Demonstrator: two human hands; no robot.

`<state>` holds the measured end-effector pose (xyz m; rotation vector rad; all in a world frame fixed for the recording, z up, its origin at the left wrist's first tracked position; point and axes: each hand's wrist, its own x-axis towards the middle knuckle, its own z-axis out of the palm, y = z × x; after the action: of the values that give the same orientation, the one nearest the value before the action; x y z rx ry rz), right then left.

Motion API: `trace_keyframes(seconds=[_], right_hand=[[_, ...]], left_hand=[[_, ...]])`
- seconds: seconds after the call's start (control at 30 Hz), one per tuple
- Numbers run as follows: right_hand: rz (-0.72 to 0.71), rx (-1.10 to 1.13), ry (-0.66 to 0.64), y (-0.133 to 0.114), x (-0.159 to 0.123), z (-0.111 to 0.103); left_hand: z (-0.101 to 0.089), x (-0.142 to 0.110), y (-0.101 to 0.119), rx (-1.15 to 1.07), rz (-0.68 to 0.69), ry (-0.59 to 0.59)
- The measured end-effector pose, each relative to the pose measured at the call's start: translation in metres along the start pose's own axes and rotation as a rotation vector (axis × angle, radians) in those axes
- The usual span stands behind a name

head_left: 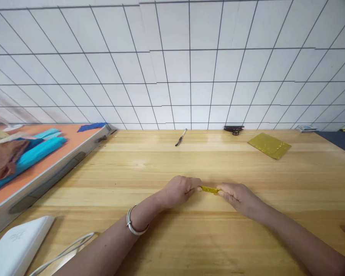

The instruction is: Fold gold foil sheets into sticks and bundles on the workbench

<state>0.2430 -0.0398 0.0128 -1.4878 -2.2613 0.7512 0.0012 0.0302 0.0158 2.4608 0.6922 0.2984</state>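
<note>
A narrow strip of folded gold paper (209, 189) stretches between my two hands, just above the wooden table. My left hand (181, 189), with a silver bangle on its wrist, pinches the strip's left end between thumb and fingers. The right end is pinched in the same way by my right hand (238, 196). Fingers cover both ends of the strip, so only its middle shows. Farther back on the right lies a flat gold sheet (269, 146) of similar colour.
A pen (181, 138) lies near the tiled wall (175, 65), and a black clip (234, 129) stands against it. On the left are an orange-topped board (71, 140) with turquoise and brown cloth (50, 147), a white device (20, 245) and a white cable (71, 247).
</note>
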Motion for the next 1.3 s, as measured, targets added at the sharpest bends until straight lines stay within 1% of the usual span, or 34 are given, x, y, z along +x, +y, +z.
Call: trace_keyframes(seconds=[0.07, 0.2, 0.27, 0.37, 0.47, 0.53, 0.6, 0.7, 0.83, 0.9, 0.97, 1.07, 1.13, 1.2, 1.3], right_hand=[[0.018, 0.045, -0.003, 0.002, 0.000, -0.003], [0.104, -0.013, 0.084, 0.007, 0.001, -0.007], [0.104, -0.026, 0.107, 0.009, 0.001, -0.007], [0.105, -0.003, 0.089, 0.013, 0.002, -0.004], [0.150, -0.068, 0.101, 0.020, 0.003, 0.000], [0.156, -0.175, 0.125, 0.025, 0.003, 0.001], [0.111, -0.294, 0.151, 0.029, 0.002, 0.002], [-0.001, -0.453, 0.203, 0.032, 0.000, 0.003], [-0.196, -0.579, 0.276, 0.031, -0.001, 0.002], [-0.290, -0.619, 0.316, 0.029, 0.000, 0.001], [-0.353, -0.646, 0.355, 0.027, 0.000, -0.001], [-0.386, -0.631, 0.382, 0.026, 0.000, 0.000], [-0.357, -0.571, 0.376, 0.025, -0.001, 0.002], [-0.283, -0.464, 0.364, 0.023, -0.001, 0.008], [-0.111, -0.220, 0.319, 0.013, 0.000, 0.020]], left_hand=[[-0.002, -0.001, -0.001, -0.065, -0.004, 0.005], [-0.003, -0.001, -0.001, -0.162, -0.031, 0.034], [-0.002, 0.000, -0.002, -0.200, -0.101, 0.075], [0.002, 0.001, -0.005, -0.286, -0.215, 0.146], [0.006, 0.001, -0.011, -0.311, -0.255, 0.194], [0.007, 0.001, -0.016, -0.257, -0.256, 0.230], [0.007, 0.001, -0.021, -0.156, -0.220, 0.276], [0.006, 0.001, -0.026, 0.067, -0.113, 0.323], [0.001, -0.001, -0.025, 0.412, 0.033, 0.305], [-0.003, -0.001, -0.022, 0.504, 0.066, 0.297], [-0.006, -0.001, -0.020, 0.520, 0.073, 0.302], [-0.007, -0.001, -0.022, 0.401, 0.071, 0.319], [-0.006, -0.001, -0.025, 0.207, 0.047, 0.350], [-0.005, 0.000, -0.024, -0.068, -0.013, 0.421], [0.000, 0.004, -0.016, -0.620, -0.110, 0.561]])
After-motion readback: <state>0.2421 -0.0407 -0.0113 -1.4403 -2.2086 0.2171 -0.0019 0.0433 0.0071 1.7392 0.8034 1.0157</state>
